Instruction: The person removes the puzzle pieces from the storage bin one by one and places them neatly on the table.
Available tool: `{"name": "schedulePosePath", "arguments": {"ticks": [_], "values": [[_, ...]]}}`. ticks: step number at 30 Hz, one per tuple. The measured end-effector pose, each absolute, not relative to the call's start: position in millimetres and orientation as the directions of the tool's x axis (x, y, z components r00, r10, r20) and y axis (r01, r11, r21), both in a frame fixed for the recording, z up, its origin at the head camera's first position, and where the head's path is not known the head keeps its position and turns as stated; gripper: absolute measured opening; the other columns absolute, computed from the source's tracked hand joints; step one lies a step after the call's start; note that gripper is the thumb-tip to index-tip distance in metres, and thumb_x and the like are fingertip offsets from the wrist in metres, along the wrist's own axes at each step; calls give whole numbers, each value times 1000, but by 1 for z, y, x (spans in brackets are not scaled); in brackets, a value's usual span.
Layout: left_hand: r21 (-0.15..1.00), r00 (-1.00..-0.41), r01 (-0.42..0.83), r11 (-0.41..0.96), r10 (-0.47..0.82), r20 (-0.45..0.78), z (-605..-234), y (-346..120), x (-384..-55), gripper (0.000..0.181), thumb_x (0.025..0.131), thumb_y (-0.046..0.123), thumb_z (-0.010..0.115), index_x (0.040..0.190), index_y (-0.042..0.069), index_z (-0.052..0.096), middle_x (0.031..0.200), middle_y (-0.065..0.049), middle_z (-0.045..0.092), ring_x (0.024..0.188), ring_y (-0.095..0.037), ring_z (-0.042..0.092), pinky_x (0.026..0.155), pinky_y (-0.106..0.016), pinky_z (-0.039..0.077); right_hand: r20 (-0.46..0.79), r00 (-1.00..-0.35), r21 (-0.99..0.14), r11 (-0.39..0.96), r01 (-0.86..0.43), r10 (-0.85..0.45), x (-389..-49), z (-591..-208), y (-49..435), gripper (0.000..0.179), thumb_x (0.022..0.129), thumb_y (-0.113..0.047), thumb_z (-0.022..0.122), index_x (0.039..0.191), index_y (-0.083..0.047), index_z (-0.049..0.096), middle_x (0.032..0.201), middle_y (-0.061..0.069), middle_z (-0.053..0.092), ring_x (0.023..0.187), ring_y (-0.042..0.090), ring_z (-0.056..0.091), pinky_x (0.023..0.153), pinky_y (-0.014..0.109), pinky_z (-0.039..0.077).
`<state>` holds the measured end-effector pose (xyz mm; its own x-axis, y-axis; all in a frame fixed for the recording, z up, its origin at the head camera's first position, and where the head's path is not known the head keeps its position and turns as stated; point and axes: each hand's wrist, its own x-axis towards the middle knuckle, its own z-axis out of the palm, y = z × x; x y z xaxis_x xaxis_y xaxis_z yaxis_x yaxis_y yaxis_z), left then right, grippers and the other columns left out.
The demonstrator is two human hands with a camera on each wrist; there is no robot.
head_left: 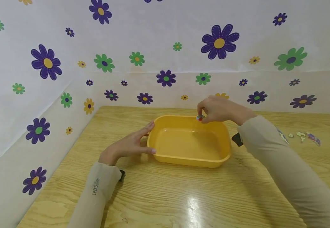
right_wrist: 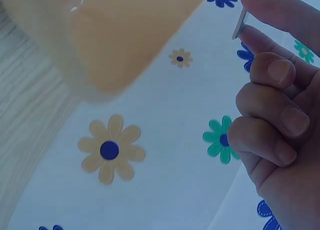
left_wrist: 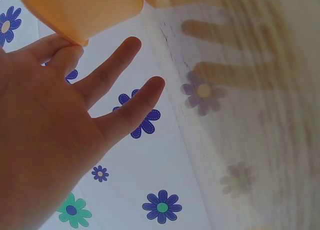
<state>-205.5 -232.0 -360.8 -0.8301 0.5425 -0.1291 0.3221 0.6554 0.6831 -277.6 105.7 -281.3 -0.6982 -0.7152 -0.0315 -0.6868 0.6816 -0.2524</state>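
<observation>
My left hand (head_left: 129, 144) rests on the left end of a yellow plastic basin (head_left: 191, 161), thumb and fingers spread along its rim. In the left wrist view two fingers (left_wrist: 117, 110) of it stretch out straight, apart from the basin (left_wrist: 107, 12). Above the basin's back rim, my right hand (head_left: 217, 109) pinches a small flat colourful piece (head_left: 200, 117) between thumb and index finger. Seen edge-on in the right wrist view, that piece (right_wrist: 240, 24) is thin and pale, and the other fingers (right_wrist: 262, 102) are curled into the palm.
Several small flat irregular pieces (head_left: 301, 136) lie on the wooden table (head_left: 159, 196) to the right, partly behind the right sleeve (head_left: 284, 167). A white cloth with printed flowers (head_left: 182, 28) hangs behind the table and along its left side.
</observation>
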Motion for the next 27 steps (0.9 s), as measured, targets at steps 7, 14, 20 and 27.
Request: {"name": "schedulePosePath", "arguments": {"ticks": [7,14,20,27], "values": [[686,-834,311,657,535,-135,-360,-233,-205,106,88,47,78,165,18,11,170,2,3,147,-31,33,119,-57,21,-25,-723,-232,707,-668,-691,-275,-279,132,18,85,-17,77,96,-4,73,73,1,53,70,20,46,63,33,39],[691,-833,306,655,535,-139,-359,-233,-203,106,88,50,77,165,19,11,170,1,3,146,-31,34,119,-58,21,-19,-746,-250,725,-642,-666,-274,-282,161,15,86,-14,78,95,-3,72,68,-1,48,64,16,43,57,28,35],[689,-839,288,665,522,-153,-358,-233,-202,106,88,51,77,165,20,10,170,2,3,146,-32,34,118,-59,21,-1,-771,-254,746,-616,-637,-273,-284,186,14,86,-12,78,95,-2,72,69,-1,49,66,16,43,58,30,37],[684,-839,292,669,522,-152,-357,-232,-203,108,87,53,77,165,20,10,170,2,3,146,-32,34,119,-59,21,-1,-810,-239,787,-569,-586,-270,-288,217,14,86,-13,78,93,-2,72,67,-3,47,64,15,42,57,29,35]]}}
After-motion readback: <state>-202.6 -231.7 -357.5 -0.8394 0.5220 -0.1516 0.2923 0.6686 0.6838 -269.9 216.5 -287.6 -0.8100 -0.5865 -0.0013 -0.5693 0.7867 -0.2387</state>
